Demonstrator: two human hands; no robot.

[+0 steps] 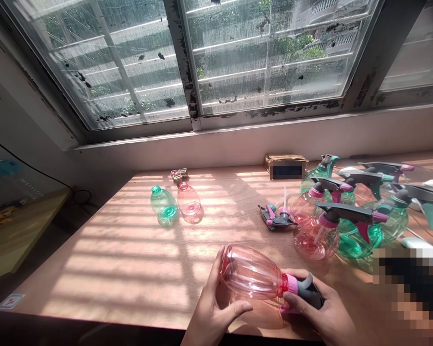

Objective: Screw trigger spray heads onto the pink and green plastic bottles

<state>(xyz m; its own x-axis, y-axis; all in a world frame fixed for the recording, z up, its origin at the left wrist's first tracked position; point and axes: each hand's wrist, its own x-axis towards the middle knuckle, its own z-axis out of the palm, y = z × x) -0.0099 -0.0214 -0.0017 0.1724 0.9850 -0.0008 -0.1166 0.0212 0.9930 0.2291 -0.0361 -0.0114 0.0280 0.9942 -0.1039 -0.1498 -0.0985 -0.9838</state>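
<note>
A clear pink spray bottle (pixel 252 271) lies tilted sideways between my hands above the near part of the table, its base to the left. My left hand (pixel 216 302) cups the base, with the fingers along its far end and the thumb lower down. My right hand (pixel 321 302) grips the grey spray head (pixel 308 290) beside its pink collar (pixel 292 284). That head sits on the bottle's red neck; part of the trigger is hidden by my fingers. Beyond the bottle, loose spray heads (pixel 276 216) lie on the table with a dip tube pointing up.
On the wooden table (pixel 104 269), a green bottle (pixel 163 204) and a pink bottle (pixel 189 199) stand without heads. Several spray bottles with heads (pixel 350 216) crowd the right side. A cardboard box (pixel 286 163) and small blocks (pixel 178 174) are near the window wall.
</note>
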